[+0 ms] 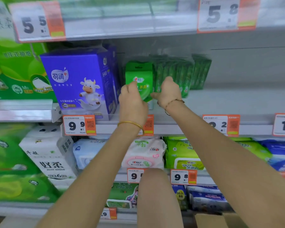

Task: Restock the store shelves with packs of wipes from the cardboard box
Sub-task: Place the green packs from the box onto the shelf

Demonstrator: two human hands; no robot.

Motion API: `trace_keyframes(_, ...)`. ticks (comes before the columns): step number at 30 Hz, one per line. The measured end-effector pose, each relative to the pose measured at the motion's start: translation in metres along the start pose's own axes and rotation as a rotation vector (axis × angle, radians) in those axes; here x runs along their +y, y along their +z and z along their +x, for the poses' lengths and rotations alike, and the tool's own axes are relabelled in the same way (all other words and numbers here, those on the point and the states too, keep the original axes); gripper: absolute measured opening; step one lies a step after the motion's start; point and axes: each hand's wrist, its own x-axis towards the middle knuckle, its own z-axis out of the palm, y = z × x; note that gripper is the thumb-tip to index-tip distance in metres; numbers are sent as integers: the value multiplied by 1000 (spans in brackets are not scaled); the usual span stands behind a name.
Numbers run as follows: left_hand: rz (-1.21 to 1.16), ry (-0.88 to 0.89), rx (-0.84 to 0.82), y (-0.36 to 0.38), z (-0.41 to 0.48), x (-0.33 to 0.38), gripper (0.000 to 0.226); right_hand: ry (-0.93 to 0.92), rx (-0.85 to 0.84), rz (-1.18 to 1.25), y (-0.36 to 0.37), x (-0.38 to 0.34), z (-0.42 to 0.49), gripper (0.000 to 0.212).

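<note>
A small bright green pack of wipes (139,76) stands upright on the middle shelf (220,102), just right of a purple tissue box. My left hand (132,102) grips its left side and my right hand (169,92) holds its right side. Directly behind and to the right of it stand several darker green packs (176,71) in a row. A corner of the cardboard box (211,220) shows at the bottom right.
A purple tissue box with a cow (82,83) stands left of the pack. Green tissue bundles (15,63) fill the far left. Lower shelves hold pink (143,153), green (181,153) and blue (280,153) wipe packs. The middle shelf right of the dark packs is bare.
</note>
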Motion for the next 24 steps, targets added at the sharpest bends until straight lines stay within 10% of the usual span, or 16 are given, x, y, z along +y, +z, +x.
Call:
trace_keyframes(6, -172, 283, -156, 54, -127, 44, 49, 57, 21, 282, -90, 92, -117, 16)
trace_keyframes(12, 77, 420, -889, 175, -228, 66, 42, 664, -333, -84, -112, 303, -206, 9)
trace_keyframes(17, 227, 672, -1178, 245, -280, 60, 39, 937, -473, -374, -84, 424, -274, 9)
trace_keyframes(24, 392, 772, -1350, 272, -298, 48, 47, 1011, -599, -553, -47, 488, -315, 68)
